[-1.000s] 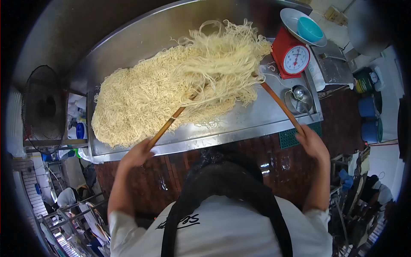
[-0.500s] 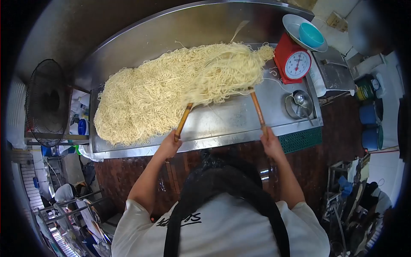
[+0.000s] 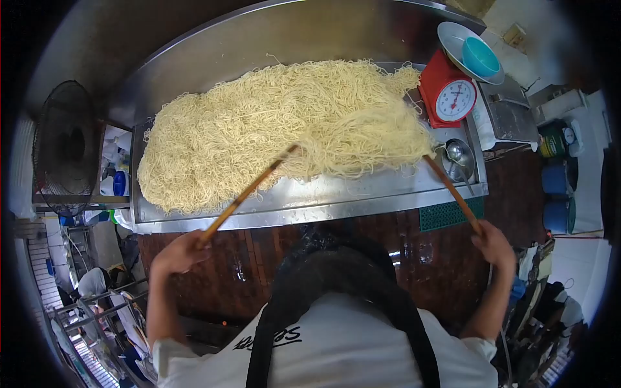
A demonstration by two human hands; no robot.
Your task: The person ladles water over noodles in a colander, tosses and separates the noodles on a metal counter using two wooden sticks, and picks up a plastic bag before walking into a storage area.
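A long heap of pale yellow noodles (image 3: 259, 129) covers much of a stainless steel counter tray (image 3: 310, 204). My left hand (image 3: 180, 252) is closed round the near end of a wooden stick (image 3: 249, 189), whose far tip meets the noodles near the heap's middle. In my right hand (image 3: 494, 244) is a second wooden stick (image 3: 453, 189), its tip at the right front edge of the heap. Between the two tips the noodles are slightly blurred. Both hands are held wide apart, in front of the tray's near edge.
A red dial scale (image 3: 446, 90) with a turquoise bowl (image 3: 480, 57) in its pan stands at the tray's right end. Near it lies a metal bowl with a ladle (image 3: 456, 152). A fan (image 3: 68, 149) stands left. A green mat (image 3: 451, 213) is beside the tray's front right.
Both hands have moved apart and back towards my body, with the sticks spreading wider. The lifted clump of noodles has come down and spread over the right part of the heap.
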